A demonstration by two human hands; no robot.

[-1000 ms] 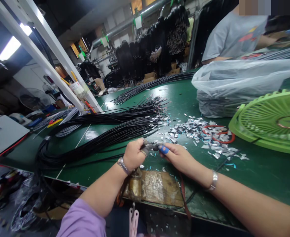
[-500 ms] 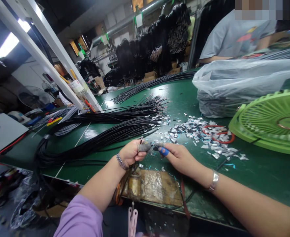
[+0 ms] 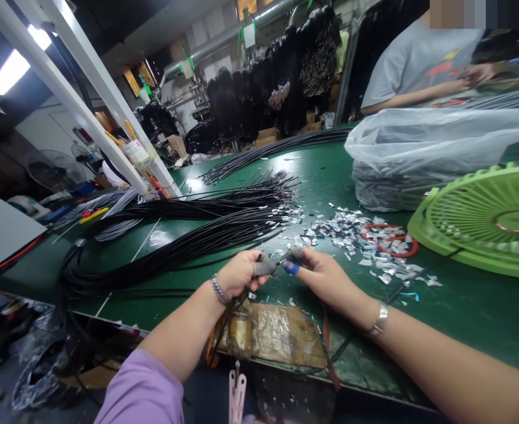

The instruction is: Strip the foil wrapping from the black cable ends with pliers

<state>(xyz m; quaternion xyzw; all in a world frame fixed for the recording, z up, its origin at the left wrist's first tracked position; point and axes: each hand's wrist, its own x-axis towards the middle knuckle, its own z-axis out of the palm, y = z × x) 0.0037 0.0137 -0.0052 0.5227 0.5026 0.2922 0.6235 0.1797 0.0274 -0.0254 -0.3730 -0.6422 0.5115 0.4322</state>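
Note:
My left hand (image 3: 245, 272), a grey cover on its thumb, is closed on a thin black cable whose tip pokes out to the right of the fingers. Close beside it, my right hand (image 3: 314, 272) pinches with grey-covered fingertips and blue tape on one finger. Whatever lies between those right fingertips is too small to make out. Behind the hands, a thick bundle of black cables (image 3: 188, 247) runs across the green table, its stripped ends towards the middle. Scraps of silver foil (image 3: 343, 229) are heaped beyond my right hand.
A wooden block (image 3: 286, 335) with a brass-coloured cylinder (image 3: 240, 333) sits at the table's front edge. On the right are a green fan grille (image 3: 475, 218), a red ring (image 3: 407, 250) and a clear plastic bag (image 3: 427, 138). Another person (image 3: 418, 65) sits across the table.
My right hand has turned slightly, its fingertips a little farther from the left hand. My left hand has shifted slightly right. The other person's forearm and hands have come into view.

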